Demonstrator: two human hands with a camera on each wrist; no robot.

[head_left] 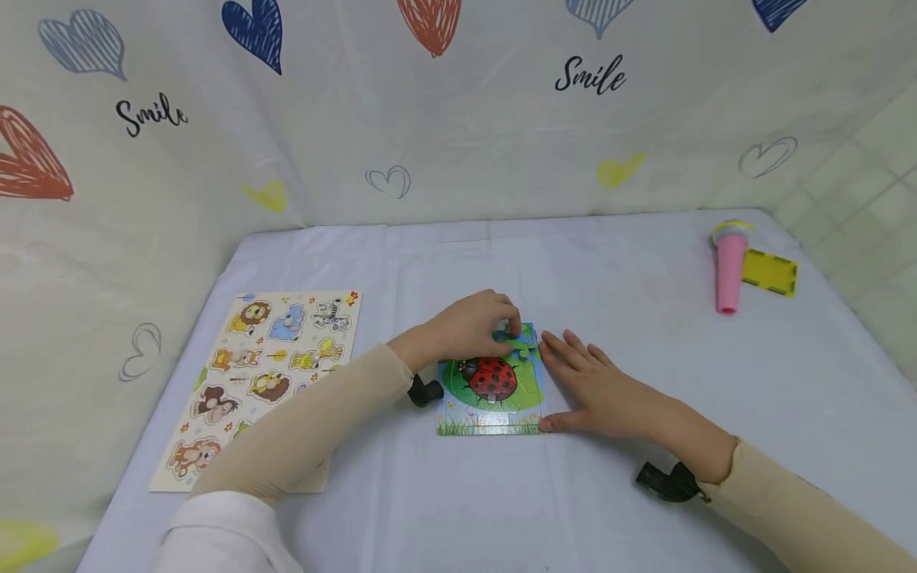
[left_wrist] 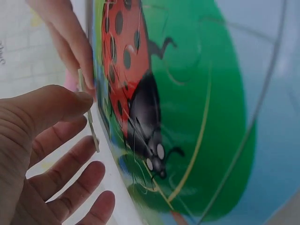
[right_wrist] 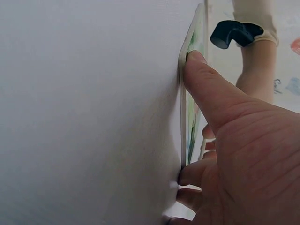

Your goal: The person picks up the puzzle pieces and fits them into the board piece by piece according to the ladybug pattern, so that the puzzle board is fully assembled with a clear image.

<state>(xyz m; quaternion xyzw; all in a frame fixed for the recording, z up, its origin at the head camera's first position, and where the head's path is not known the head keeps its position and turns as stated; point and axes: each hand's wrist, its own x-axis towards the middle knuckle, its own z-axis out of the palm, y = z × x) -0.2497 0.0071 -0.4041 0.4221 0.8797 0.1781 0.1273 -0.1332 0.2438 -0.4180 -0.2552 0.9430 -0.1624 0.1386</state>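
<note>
A square ladybug puzzle (head_left: 490,398) lies flat on the table, with a red spotted ladybug on a green leaf. Over its top right part, my left hand (head_left: 473,322) pinches a thin puzzle piece (head_left: 521,348) between thumb and fingers. The left wrist view shows that puzzle piece (left_wrist: 87,110) edge-on, held above the board. My right hand (head_left: 595,390) lies along the puzzle's right side with straight, spread fingers. In the right wrist view its thumb (right_wrist: 211,84) touches the rim of the board.
At the left lies a wooden animal board (head_left: 275,358), partly covered by my left forearm. A pink toy microphone (head_left: 729,274) lies at the far right beside a yellow rectangular piece (head_left: 772,273). A curtain with printed hearts hangs behind the table.
</note>
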